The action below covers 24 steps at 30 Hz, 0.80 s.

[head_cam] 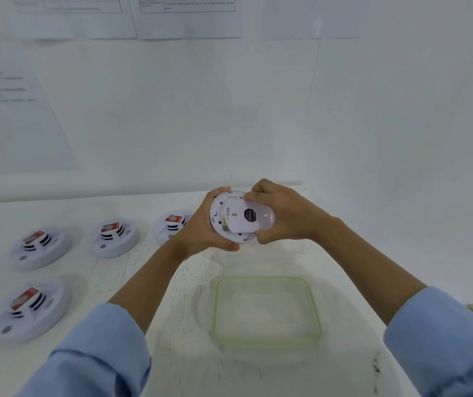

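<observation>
A round white smoke detector is held up above the table with its back side facing me; a black round label and a flat white back plate show on it. My left hand grips its left rim, thumb at the bottom edge. My right hand grips the right side, with fingers curled over the back plate's top and bottom edges. A clear square container with a green rim stands on the table just below the hands.
Several more white smoke detectors lie face up on the table at the left, each with a red label: one behind my left wrist, one, one, one. Printed sheets hang on the white wall behind.
</observation>
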### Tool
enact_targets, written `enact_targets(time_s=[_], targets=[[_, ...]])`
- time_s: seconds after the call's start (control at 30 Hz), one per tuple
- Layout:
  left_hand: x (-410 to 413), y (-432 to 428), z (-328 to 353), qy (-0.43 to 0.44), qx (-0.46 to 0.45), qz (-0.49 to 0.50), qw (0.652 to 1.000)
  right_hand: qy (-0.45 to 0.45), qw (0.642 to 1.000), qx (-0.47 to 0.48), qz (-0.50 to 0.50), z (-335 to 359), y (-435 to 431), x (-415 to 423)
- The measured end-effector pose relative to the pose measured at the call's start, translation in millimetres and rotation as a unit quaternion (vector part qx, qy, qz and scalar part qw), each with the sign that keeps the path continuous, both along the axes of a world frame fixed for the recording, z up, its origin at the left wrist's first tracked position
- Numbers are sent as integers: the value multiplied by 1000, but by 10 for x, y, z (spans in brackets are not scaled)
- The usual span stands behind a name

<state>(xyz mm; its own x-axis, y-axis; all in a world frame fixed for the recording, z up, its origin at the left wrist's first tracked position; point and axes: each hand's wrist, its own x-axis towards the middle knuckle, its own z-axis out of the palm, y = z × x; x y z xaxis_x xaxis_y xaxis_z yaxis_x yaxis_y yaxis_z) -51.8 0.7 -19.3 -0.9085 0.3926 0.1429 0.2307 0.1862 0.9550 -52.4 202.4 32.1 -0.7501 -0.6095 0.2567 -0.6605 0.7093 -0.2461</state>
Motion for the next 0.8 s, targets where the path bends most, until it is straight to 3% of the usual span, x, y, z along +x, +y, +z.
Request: enact_targets(time_s=[0.8], targets=[[1249,-263,-134,-25,7,48,998,-116,992,-40,-32,-369,180,1155]])
